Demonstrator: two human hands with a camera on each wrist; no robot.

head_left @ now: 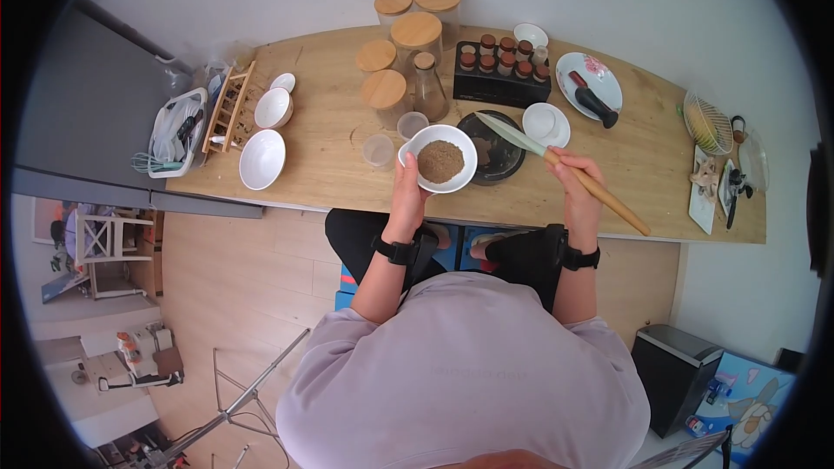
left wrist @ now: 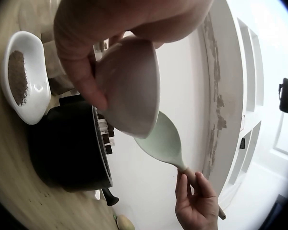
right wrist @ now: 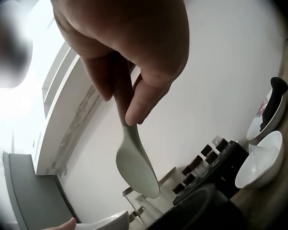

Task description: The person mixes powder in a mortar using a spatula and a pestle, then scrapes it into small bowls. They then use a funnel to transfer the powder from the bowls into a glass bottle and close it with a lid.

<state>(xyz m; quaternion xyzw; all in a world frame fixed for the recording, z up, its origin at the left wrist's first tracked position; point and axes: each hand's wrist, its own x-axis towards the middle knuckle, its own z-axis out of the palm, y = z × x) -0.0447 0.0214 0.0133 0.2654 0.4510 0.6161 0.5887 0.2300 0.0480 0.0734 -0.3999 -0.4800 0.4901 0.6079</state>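
My left hand (head_left: 407,195) grips a white bowl (head_left: 447,135) with brown powder inside; in the left wrist view the fingers curl round a white bowl (left wrist: 132,91). Another white dish (left wrist: 38,98) holding brown powder shows there, left of a black pot (left wrist: 69,148). My right hand (head_left: 578,187) pinches the wooden handle of a pale green spoon (head_left: 512,132), its head over the right part of the black pot (head_left: 521,156). In the right wrist view the spoon head (right wrist: 137,167) points downward, and no food shows on it.
Wooden-lidded jars (head_left: 415,30) and a black rack of small bottles (head_left: 486,87) stand behind the pot. Right of it are stacked white dishes (head_left: 560,133) and a flowered plate (head_left: 608,78). White bowls (head_left: 262,159) stand at the left.
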